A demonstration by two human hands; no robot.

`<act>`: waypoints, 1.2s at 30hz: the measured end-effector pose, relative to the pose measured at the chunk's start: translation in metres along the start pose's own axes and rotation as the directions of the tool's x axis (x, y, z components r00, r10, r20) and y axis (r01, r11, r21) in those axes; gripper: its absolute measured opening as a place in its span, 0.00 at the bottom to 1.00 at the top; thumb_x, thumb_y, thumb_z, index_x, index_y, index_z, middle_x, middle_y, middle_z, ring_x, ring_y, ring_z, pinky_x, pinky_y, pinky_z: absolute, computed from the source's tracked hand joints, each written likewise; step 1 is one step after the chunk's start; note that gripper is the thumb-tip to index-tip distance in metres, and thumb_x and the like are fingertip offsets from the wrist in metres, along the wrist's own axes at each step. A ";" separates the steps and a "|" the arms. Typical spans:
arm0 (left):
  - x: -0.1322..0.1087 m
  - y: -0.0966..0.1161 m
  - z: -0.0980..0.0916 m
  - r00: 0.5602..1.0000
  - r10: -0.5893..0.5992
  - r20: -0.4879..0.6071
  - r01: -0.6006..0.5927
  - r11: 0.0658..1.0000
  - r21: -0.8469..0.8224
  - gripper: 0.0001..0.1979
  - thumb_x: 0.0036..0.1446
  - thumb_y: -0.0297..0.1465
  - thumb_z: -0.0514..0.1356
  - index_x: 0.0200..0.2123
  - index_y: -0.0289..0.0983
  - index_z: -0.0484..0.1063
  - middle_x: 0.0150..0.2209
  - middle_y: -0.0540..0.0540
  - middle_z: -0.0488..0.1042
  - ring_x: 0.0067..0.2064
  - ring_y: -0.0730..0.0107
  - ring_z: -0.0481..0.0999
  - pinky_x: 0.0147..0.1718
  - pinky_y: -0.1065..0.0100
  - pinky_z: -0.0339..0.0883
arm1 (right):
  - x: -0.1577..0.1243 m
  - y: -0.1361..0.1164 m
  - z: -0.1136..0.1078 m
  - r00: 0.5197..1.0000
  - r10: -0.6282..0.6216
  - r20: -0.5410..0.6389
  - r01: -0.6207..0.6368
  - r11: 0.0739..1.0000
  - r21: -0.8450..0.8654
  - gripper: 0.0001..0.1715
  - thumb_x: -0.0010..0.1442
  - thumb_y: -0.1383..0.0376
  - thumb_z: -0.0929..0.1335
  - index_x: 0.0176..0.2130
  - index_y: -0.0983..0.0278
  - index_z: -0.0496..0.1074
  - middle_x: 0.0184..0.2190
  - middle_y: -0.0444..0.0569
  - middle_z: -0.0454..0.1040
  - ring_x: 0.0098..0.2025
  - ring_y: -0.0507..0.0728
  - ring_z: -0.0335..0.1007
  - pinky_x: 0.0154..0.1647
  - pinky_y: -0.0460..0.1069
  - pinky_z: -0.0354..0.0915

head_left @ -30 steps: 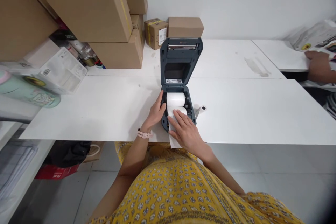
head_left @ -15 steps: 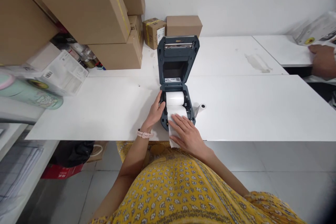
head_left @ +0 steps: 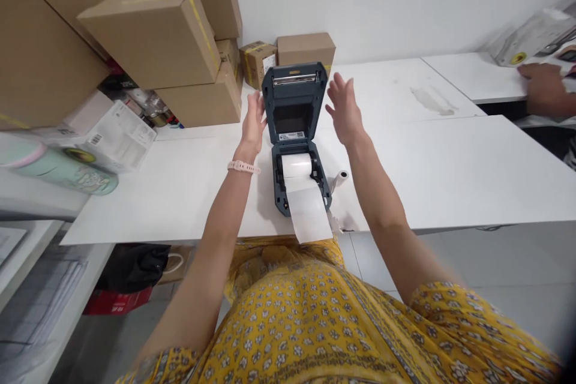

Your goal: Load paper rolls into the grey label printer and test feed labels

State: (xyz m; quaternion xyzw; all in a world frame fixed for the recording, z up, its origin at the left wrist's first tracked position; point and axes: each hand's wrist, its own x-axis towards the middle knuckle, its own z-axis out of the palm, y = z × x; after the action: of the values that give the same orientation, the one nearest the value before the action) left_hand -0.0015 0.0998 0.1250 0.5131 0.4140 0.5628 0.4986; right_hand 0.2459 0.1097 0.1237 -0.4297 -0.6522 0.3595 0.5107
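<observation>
A dark grey label printer [head_left: 279,189] stands on the white table with its lid [head_left: 294,99] raised. Inside it lies a white label roll [head_left: 297,165], and a strip of label paper [head_left: 309,211] runs out over the front, hanging past the table edge. My left hand [head_left: 254,123] is beside the lid's left side, fingers stretched upward; I cannot tell whether it touches. To the right of the lid, my right hand [head_left: 345,105] is raised with fingers apart, holding nothing. A small white roll [head_left: 342,176] lies right of the printer.
Cardboard boxes [head_left: 153,42] are stacked at the back left, with smaller boxes [head_left: 306,49] behind the printer. A mint-green bottle [head_left: 90,177] and a white box [head_left: 119,135] are at left. Another person's hand [head_left: 546,90] is at the far right.
Both my hands have left the printer's base and the paper and risen to either side of the raised lid. The label strip now lies uncovered. The view has shifted slightly.
</observation>
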 end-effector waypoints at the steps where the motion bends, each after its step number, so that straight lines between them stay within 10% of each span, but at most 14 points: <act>1: 0.005 0.003 0.002 1.000 -0.011 0.025 0.012 1.000 -0.025 0.36 0.76 0.51 0.32 0.73 0.42 0.58 0.76 0.42 0.59 0.78 0.61 0.56 0.75 0.50 0.52 | 0.010 -0.003 0.006 1.000 -0.013 0.027 0.012 1.000 0.025 0.61 0.59 0.24 0.39 0.76 0.48 0.49 0.79 0.45 0.52 0.80 0.64 0.48 0.74 0.64 0.59; 9: -0.069 -0.007 0.015 0.970 0.242 0.028 -0.243 0.969 0.036 0.34 0.73 0.56 0.42 0.61 0.42 0.75 0.66 0.42 0.75 0.72 0.54 0.68 0.74 0.50 0.56 | -0.065 -0.020 0.040 0.996 -0.043 -0.083 0.051 0.995 0.089 0.58 0.66 0.30 0.39 0.73 0.55 0.60 0.70 0.50 0.69 0.74 0.67 0.62 0.74 0.66 0.62; 18: -0.168 -0.034 0.010 0.933 0.320 0.164 -0.358 0.864 0.354 0.28 0.76 0.49 0.41 0.59 0.48 0.77 0.70 0.48 0.71 0.78 0.56 0.55 0.78 0.43 0.44 | -0.168 0.002 0.026 0.998 -0.028 0.056 0.032 0.998 -0.063 0.36 0.75 0.41 0.51 0.61 0.48 0.75 0.71 0.40 0.69 0.80 0.59 0.48 0.81 0.65 0.48; 36: -0.183 -0.086 0.015 0.912 0.404 0.077 -0.390 0.791 0.472 0.26 0.76 0.43 0.40 0.53 0.40 0.75 0.69 0.42 0.69 0.79 0.49 0.51 0.76 0.39 0.47 | -0.184 0.008 0.043 0.989 -0.033 -0.141 0.041 0.998 0.049 0.16 0.72 0.50 0.66 0.47 0.51 0.81 0.61 0.42 0.79 0.76 0.62 0.59 0.78 0.69 0.53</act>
State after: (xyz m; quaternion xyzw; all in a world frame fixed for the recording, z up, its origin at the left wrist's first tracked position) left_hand 0.0205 -0.0681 0.0129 0.6873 0.4299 0.5421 0.2214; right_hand 0.2255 -0.0590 0.0410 -0.4283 -0.6129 0.3357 0.5729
